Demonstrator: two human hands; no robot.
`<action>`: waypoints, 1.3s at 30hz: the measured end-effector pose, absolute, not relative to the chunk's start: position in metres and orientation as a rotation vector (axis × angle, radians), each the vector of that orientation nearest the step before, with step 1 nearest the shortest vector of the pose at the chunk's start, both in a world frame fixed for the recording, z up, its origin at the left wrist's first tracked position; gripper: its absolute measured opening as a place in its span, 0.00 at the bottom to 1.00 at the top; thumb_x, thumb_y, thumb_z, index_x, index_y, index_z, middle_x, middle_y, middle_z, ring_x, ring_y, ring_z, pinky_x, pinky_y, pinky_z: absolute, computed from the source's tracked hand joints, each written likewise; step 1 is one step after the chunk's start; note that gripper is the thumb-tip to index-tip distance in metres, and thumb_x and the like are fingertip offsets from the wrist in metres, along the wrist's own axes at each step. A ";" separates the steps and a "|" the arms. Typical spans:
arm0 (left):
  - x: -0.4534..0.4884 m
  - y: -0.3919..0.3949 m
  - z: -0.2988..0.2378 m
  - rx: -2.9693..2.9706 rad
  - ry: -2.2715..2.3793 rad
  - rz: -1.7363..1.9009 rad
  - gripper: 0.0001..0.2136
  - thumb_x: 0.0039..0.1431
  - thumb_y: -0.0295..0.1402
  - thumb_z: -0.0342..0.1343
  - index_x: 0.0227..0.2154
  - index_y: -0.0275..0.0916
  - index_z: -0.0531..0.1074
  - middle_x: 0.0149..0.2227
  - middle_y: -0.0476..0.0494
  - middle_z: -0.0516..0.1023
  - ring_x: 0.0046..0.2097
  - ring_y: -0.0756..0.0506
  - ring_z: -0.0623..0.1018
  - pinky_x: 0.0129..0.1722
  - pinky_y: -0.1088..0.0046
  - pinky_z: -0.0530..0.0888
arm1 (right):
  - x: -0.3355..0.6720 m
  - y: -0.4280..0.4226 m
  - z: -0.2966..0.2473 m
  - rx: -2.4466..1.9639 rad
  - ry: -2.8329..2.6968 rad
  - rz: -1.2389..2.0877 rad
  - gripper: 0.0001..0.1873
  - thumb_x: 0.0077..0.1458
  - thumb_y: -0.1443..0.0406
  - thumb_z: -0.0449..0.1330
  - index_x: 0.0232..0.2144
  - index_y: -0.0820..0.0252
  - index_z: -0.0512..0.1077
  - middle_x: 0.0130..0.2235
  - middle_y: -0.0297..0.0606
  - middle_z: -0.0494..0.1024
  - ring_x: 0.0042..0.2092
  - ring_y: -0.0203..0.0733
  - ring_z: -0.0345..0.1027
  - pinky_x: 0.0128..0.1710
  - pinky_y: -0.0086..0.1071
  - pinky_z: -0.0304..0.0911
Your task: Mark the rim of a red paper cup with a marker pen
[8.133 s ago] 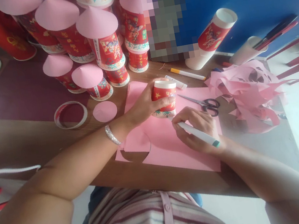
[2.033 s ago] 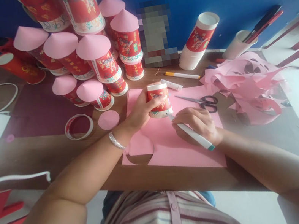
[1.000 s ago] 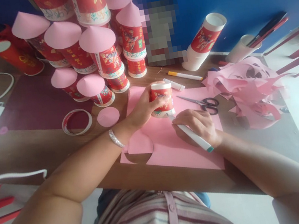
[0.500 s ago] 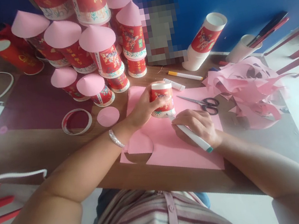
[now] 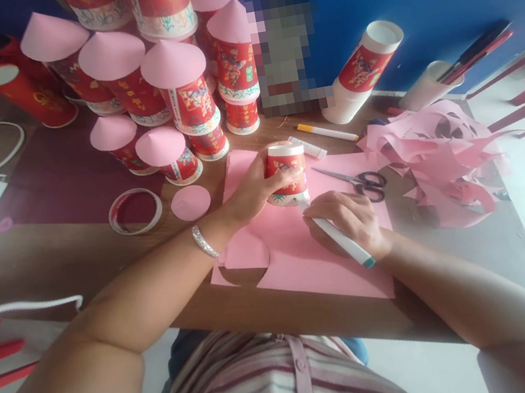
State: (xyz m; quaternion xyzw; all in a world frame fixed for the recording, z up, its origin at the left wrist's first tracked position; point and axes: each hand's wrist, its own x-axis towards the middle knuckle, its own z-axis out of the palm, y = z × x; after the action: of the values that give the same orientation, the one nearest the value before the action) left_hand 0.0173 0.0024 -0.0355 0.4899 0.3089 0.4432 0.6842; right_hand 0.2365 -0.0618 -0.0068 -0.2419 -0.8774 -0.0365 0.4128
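Left hand (image 5: 255, 187) partly hidden behind the red cup (image 5: 287, 185), 2 upper cups (image 5: 164, 7) partly beyond the top edge

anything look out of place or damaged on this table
The scraps lie in a loose, tangled heap right of the scissors, untidy beside the flat pink paper. The paper's curved gap looks cut, not torn. No damage shows on the cup.

At frame centre the left hand (image 5: 257, 187) is being held curled, the right hand (image 5: 345, 221) pinched just right of it.
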 end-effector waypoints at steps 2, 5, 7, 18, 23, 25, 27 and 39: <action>0.017 0.003 -0.037 1.093 0.705 0.993 0.30 0.61 0.51 0.80 0.57 0.42 0.76 0.54 0.39 0.85 0.55 0.38 0.85 0.55 0.59 0.81 | 0.237 -0.062 -0.007 -0.603 -2.211 -0.092 0.13 0.75 0.75 0.64 0.51 0.52 0.73 0.36 0.32 0.83 0.31 0.38 0.78 0.33 0.31 0.75; 0.018 0.003 -0.038 1.094 0.701 1.000 0.30 0.61 0.52 0.81 0.57 0.42 0.76 0.53 0.39 0.84 0.56 0.37 0.85 0.54 0.59 0.81 | 0.238 -0.062 -0.009 -0.610 -2.219 -0.091 0.11 0.75 0.75 0.64 0.51 0.53 0.74 0.36 0.31 0.83 0.31 0.38 0.78 0.32 0.31 0.74; 0.018 0.004 -0.039 1.100 0.686 1.002 0.30 0.61 0.52 0.81 0.56 0.42 0.76 0.53 0.40 0.83 0.55 0.38 0.84 0.54 0.59 0.80 | 0.238 -0.062 -0.010 -0.613 -2.217 -0.089 0.11 0.75 0.74 0.64 0.51 0.53 0.75 0.36 0.31 0.83 0.31 0.38 0.79 0.32 0.31 0.74; 0.017 0.003 -0.039 1.112 0.697 1.004 0.29 0.63 0.51 0.80 0.57 0.42 0.76 0.53 0.40 0.82 0.56 0.38 0.84 0.55 0.60 0.79 | 0.237 -0.059 -0.011 -0.605 -2.192 -0.064 0.13 0.73 0.76 0.64 0.50 0.53 0.75 0.37 0.31 0.83 0.32 0.39 0.78 0.32 0.31 0.73; 0.017 0.002 -0.035 1.122 0.700 1.001 0.29 0.61 0.50 0.80 0.55 0.41 0.76 0.52 0.41 0.82 0.54 0.39 0.82 0.56 0.59 0.80 | 0.237 -0.060 -0.012 -0.611 -2.187 -0.057 0.16 0.70 0.77 0.64 0.52 0.53 0.75 0.37 0.30 0.83 0.32 0.39 0.77 0.32 0.32 0.71; 0.017 0.002 -0.033 1.118 0.706 1.002 0.29 0.61 0.50 0.80 0.55 0.41 0.76 0.52 0.41 0.82 0.54 0.40 0.82 0.56 0.60 0.80 | 0.237 -0.060 -0.012 -0.609 -2.190 -0.052 0.16 0.70 0.77 0.64 0.52 0.53 0.75 0.37 0.30 0.82 0.32 0.39 0.77 0.32 0.32 0.71; 0.017 0.001 -0.033 1.116 0.705 0.998 0.28 0.61 0.50 0.80 0.55 0.41 0.75 0.51 0.41 0.82 0.53 0.40 0.82 0.55 0.60 0.80 | 0.237 -0.061 -0.012 -0.609 -2.196 -0.052 0.16 0.70 0.77 0.64 0.52 0.53 0.75 0.37 0.30 0.82 0.32 0.39 0.77 0.33 0.32 0.71; 0.016 0.004 -0.041 1.113 0.690 1.000 0.29 0.63 0.51 0.80 0.58 0.42 0.76 0.54 0.39 0.83 0.57 0.37 0.84 0.56 0.59 0.81 | 0.238 -0.062 -0.010 -0.607 -2.222 -0.079 0.11 0.73 0.75 0.63 0.50 0.54 0.75 0.36 0.31 0.82 0.31 0.38 0.77 0.30 0.32 0.72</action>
State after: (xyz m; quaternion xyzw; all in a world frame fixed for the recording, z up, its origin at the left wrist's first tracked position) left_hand 0.0164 0.0038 -0.0412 0.4955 0.3074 0.4454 0.6794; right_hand 0.2380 -0.0617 -0.0102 -0.2407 -0.8808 -0.0314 0.4065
